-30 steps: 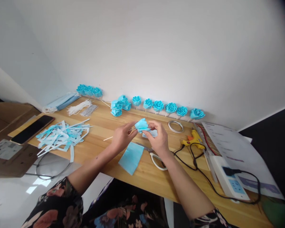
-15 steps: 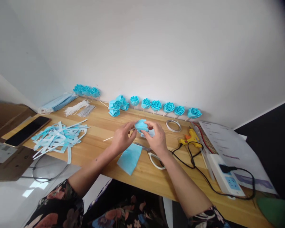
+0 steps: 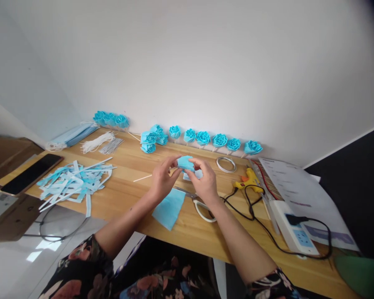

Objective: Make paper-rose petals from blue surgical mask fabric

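Observation:
Between my two hands is a light blue fabric piece [image 3: 186, 162], folded or layered, like a part of a flower. My left hand [image 3: 163, 176] pinches its left edge, and my right hand [image 3: 205, 179] pinches its right edge. A thin white stick [image 3: 142, 178] lies just left of my left hand. Below the hands, a flat blue fabric sheet [image 3: 169, 208] rests on the table. Scissors with white handles [image 3: 205, 212] lie partly under my right wrist. Another pale blue piece [image 3: 192, 175] shows behind my right fingers.
Finished blue flowers [image 3: 202, 138] on sticks line the wall. At left are fabric strips [image 3: 75, 180], a phone [image 3: 33, 173], white cords [image 3: 97, 142] and face masks [image 3: 73, 135]. To the right lie a wire coil [image 3: 226, 165], a yellow glue gun [image 3: 248, 181] and a power strip [image 3: 294, 228].
The blue piece has tilted or been turned slightly between my fingers, its top now looking flatter and wider. My hands stay in nearly the same place; the whole view has shifted a little.

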Demonstrator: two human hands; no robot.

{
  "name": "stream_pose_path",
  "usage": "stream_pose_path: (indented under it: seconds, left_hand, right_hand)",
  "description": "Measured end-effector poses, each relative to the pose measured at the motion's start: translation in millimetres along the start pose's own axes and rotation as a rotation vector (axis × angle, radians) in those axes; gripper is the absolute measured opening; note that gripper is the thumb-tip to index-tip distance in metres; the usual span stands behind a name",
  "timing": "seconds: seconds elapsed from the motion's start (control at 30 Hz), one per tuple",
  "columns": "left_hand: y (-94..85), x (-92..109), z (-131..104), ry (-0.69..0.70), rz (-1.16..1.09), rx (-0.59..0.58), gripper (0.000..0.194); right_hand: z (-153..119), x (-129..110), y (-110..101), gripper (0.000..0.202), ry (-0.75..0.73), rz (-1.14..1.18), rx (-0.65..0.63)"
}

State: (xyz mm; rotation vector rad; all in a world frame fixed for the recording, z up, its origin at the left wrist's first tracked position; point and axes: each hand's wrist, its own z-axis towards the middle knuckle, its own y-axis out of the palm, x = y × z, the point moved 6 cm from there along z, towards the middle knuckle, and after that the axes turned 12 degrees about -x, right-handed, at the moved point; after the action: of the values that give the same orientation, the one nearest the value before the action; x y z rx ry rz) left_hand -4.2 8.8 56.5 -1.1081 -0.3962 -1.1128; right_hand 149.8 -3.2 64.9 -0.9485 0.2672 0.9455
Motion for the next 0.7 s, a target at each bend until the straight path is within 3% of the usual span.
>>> stream_pose_path:
  seconds: [0.13, 0.5, 0.7]
  left_hand:
    - [1.6, -4, 3, -0.051, -0.040, 0.000, 0.034]
    - [8.5, 7, -1, 0.015, 0.013, 0.031, 0.034]
    - [9.6, 2, -2, 0.038, -0.010, 0.061, 0.034]
  right_hand:
    - [0, -1, 0, 0.033, 0.004, -0.004, -0.002]
    - [0, 5, -2, 0.032, 0.125, 0.064, 0.018]
    - [1, 11, -2, 0.033, 0.162, 0.106, -0.017]
